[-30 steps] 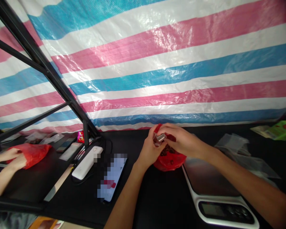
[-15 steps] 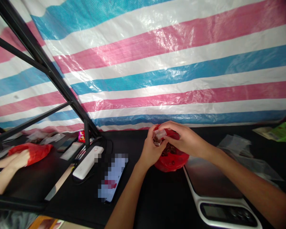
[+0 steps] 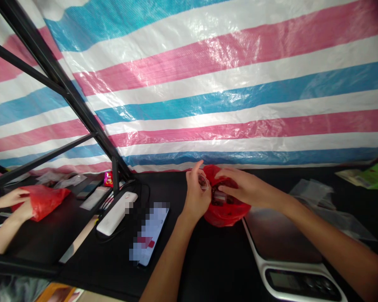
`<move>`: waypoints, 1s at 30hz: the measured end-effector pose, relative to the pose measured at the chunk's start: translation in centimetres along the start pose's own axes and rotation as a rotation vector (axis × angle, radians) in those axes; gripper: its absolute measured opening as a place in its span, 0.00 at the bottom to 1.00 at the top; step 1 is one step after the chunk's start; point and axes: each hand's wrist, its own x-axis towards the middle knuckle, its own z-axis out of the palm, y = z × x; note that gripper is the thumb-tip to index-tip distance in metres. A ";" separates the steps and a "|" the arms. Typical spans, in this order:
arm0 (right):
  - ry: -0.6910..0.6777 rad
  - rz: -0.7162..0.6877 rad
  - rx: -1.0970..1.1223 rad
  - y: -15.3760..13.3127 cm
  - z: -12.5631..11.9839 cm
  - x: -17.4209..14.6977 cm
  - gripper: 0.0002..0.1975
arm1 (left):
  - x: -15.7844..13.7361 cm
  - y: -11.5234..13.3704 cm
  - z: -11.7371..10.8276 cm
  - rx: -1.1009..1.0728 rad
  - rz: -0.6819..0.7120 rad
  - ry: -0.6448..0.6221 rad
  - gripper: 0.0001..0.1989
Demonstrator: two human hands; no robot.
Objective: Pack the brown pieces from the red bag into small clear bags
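A red plastic bag (image 3: 228, 216) stands open on the black table, with small dark brown pieces (image 3: 214, 197) inside. My left hand (image 3: 197, 195) is at the bag's left rim, closed around a small clear bag (image 3: 203, 182) with dark pieces in it; its index finger points up. My right hand (image 3: 236, 184) reaches into the red bag from the right, fingers bent down. At its fingertips, among the pieces, is a small clear plastic container (image 3: 220, 198), its exact shape unclear.
Right of the red bag lies a kitchen scale (image 3: 283, 235), with clear plastic bags (image 3: 315, 195) behind it. To the left are a phone (image 3: 153, 235) and a white power strip (image 3: 116, 214). Beyond the black metal frame (image 3: 72, 96), another person's hands (image 3: 23, 203) handle a red bag (image 3: 48, 201).
My right hand has lowered the clear container from the small bag's mouth into the red bag. My left hand has shifted slightly left, its index finger raised. The other person's hands have moved too.
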 end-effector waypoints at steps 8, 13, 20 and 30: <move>-0.049 -0.192 -0.176 -2.1 -0.3 -0.1 0.07 | -0.7 1.7 1.1 -0.255 -0.082 -0.136 0.36; 0.040 -0.199 -0.170 -3.1 -2.0 -0.8 0.08 | -1.0 3.3 1.5 -0.418 -0.177 -0.242 0.40; 0.269 0.037 -0.014 -0.9 -3.8 -5.6 0.11 | -1.2 3.2 1.0 -0.315 -0.180 -0.528 0.40; -0.088 0.352 0.185 4.2 -3.5 -9.3 0.20 | -1.7 1.5 1.2 0.318 0.215 -0.682 0.23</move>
